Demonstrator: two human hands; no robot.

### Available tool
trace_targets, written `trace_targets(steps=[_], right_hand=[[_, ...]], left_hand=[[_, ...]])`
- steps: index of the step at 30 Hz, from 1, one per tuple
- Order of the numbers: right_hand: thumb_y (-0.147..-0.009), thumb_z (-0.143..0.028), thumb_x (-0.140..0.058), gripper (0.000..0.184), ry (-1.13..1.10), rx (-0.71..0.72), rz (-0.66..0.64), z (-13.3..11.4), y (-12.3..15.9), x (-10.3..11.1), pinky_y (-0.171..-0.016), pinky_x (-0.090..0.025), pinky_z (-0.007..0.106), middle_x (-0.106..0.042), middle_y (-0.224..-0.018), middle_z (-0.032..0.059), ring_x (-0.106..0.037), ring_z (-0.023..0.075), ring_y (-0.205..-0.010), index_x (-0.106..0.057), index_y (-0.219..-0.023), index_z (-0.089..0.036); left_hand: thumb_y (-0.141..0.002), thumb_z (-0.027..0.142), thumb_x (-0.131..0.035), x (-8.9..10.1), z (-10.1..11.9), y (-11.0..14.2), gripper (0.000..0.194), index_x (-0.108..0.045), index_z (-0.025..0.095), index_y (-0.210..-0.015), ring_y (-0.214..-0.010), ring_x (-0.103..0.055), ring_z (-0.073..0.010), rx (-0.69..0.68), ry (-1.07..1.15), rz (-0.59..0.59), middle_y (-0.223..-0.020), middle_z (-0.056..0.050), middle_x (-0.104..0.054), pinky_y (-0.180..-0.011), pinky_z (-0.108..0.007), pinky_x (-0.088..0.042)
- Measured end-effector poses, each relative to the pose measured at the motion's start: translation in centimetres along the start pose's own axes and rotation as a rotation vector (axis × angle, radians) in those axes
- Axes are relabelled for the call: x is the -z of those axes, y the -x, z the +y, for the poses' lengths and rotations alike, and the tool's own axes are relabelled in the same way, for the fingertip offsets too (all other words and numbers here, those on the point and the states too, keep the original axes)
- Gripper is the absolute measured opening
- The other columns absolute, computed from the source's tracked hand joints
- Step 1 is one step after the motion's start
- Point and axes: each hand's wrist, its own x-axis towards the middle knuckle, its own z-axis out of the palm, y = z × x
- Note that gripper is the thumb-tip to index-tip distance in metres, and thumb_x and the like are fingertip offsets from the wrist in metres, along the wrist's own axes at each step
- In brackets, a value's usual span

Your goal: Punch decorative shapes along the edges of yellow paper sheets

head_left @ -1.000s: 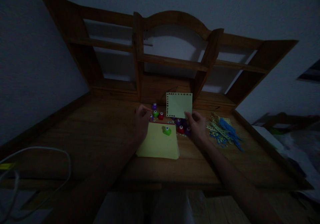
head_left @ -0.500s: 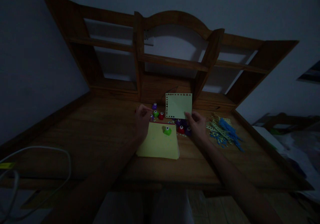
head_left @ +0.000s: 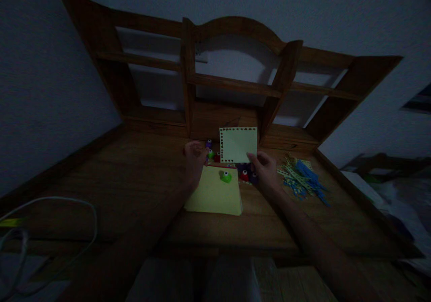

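Note:
My right hand [head_left: 266,170] pinches the lower right corner of a pale yellow card [head_left: 238,144] and holds it upright above the desk; small heart-shaped holes run along its top and left edges. My left hand [head_left: 194,160] hovers with fingers curled at the far left corner of a yellow paper stack [head_left: 213,195], close to a green punch [head_left: 210,154]; whether it grips anything is unclear in the dim light. Another green punch [head_left: 225,176] sits on the stack. Red [head_left: 244,175] and purple punches [head_left: 208,143] lie between my hands.
A wooden desk [head_left: 101,180] with a shelved hutch [head_left: 235,68] stands against a white wall. Blue and yellow punched paper strips [head_left: 301,176] lie in a pile to the right. A white cable [head_left: 50,221] loops over the desk's near left edge.
The card in my right hand has shifted slightly left and lower. My left hand has moved a little towards the green punch.

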Motion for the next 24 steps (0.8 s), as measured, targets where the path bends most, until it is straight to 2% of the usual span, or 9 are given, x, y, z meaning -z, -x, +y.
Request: trace_targets(steps=[4,10,19,24], right_hand=[[-0.078,-0.052,-0.063,0.037,-0.023,0.002,-0.024,0.02,0.08,-0.09,-0.044,-0.032,0.022,-0.047,-0.052,-0.0037,-0.042,0.0105,-0.048,-0.056,-0.064,-0.019],[-0.079,-0.051,-0.063,0.037,-0.017,0.002,-0.036,-0.11,0.05,-0.17,-0.043,-0.031,0.022,-0.046,-0.050,-0.0041,-0.042,0.0099,-0.046,-0.054,-0.063,-0.019],[-0.080,-0.048,-0.063,0.033,-0.022,-0.005,-0.063,-0.47,0.13,-0.28,-0.044,-0.031,0.021,-0.047,-0.053,-0.0039,-0.042,0.0097,-0.048,-0.056,-0.066,-0.019],[-0.080,-0.048,-0.063,0.033,-0.015,-0.011,-0.067,-0.52,0.15,-0.32,-0.044,-0.032,0.022,-0.047,-0.053,-0.0041,-0.043,0.0101,-0.048,-0.057,-0.067,-0.018]], left_hand=[[-0.069,0.025,-0.065,-0.08,-0.15,0.01,0.034,-0.050,0.021,-0.099,-0.044,-0.046,-0.0043,0.069,-0.012,-0.069,-0.084,0.002,-0.058,-0.039,-0.019,-0.038],[-0.073,0.028,-0.059,0.04,0.10,0.27,0.019,-0.059,0.018,-0.089,-0.046,-0.047,-0.0087,0.122,-0.023,-0.158,-0.056,0.005,-0.049,-0.042,-0.019,-0.037],[-0.076,0.039,-0.063,-0.04,0.39,0.18,0.029,-0.064,0.018,-0.096,-0.047,-0.048,-0.0092,0.131,-0.083,-0.210,-0.058,0.003,-0.053,-0.043,-0.020,-0.037],[-0.075,0.036,-0.064,0.04,0.06,0.29,0.025,-0.064,0.019,-0.094,-0.047,-0.047,-0.0088,0.101,-0.106,-0.249,-0.057,0.003,-0.052,-0.045,-0.020,-0.037]])
